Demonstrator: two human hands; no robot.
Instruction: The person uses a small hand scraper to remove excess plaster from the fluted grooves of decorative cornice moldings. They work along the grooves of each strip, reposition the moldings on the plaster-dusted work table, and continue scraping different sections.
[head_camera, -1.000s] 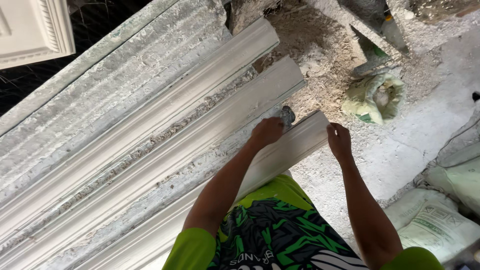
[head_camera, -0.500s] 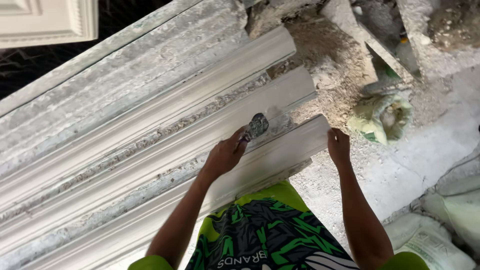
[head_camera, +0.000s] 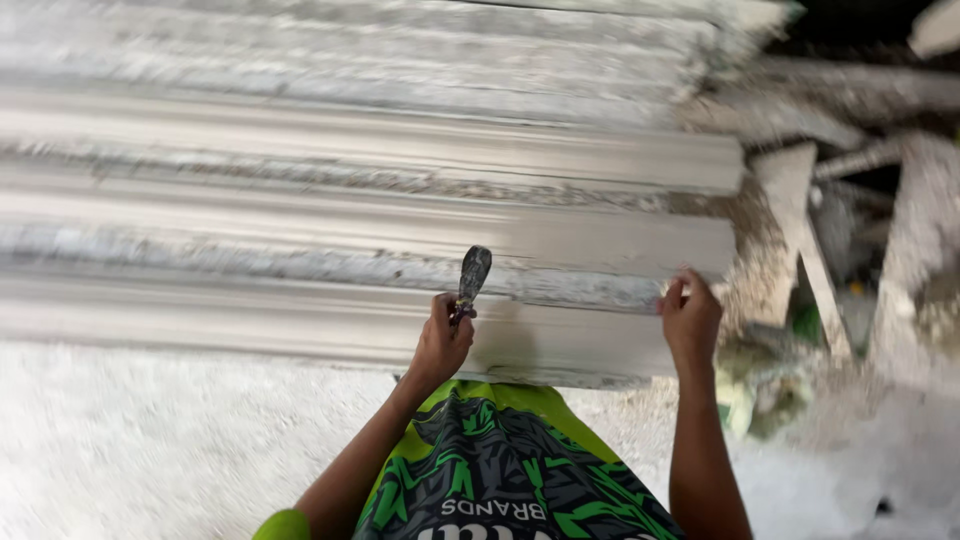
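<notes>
Head view, blurred by motion: the left hand (head_camera: 440, 345) is closed around a small scraper (head_camera: 472, 278), blade up on the white moulding (head_camera: 300, 325) just ahead of it, probably to work the face. The right hand (head_camera: 690, 320) curls its fingers over the moulding's end, seemingly steadying it. More mouldings (head_camera: 350, 150) lie beyond both hands; rubble (head_camera: 800, 250) crowds the right, pale floor (head_camera: 150, 440) lies left.

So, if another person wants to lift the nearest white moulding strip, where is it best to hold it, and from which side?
Probably at the free right end of the nearest moulding strip, coming from the right. That end overhangs open ground, beside the right hand. The left hand with the scraper occupies the middle.
</notes>
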